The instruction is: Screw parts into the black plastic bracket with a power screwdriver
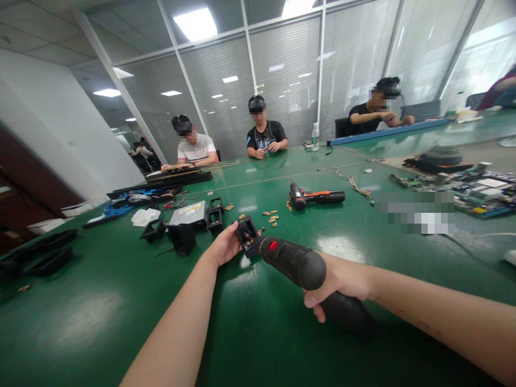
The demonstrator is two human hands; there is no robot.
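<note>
In my right hand (332,279) is a black cordless drill (290,260) with a red button, its nose pointing left and away from me. The drill's tip reaches into a small black plastic box-shaped housing (247,236). My left hand (226,244) grips that housing by its left side, fingers closed on it. Brass-coloured bits show inside the housing; the drill's nose partly hides them. Just beyond lie several small brass-coloured metal pieces (273,219) on the green table (258,333).
A second, black-and-orange drill (316,196) lies beyond my right hand. To the left stand a silver box-shaped unit (188,216) and several black plastic frames (182,239). Circuit boards (484,188) are piled at the right. Several people (266,131) sit across the table.
</note>
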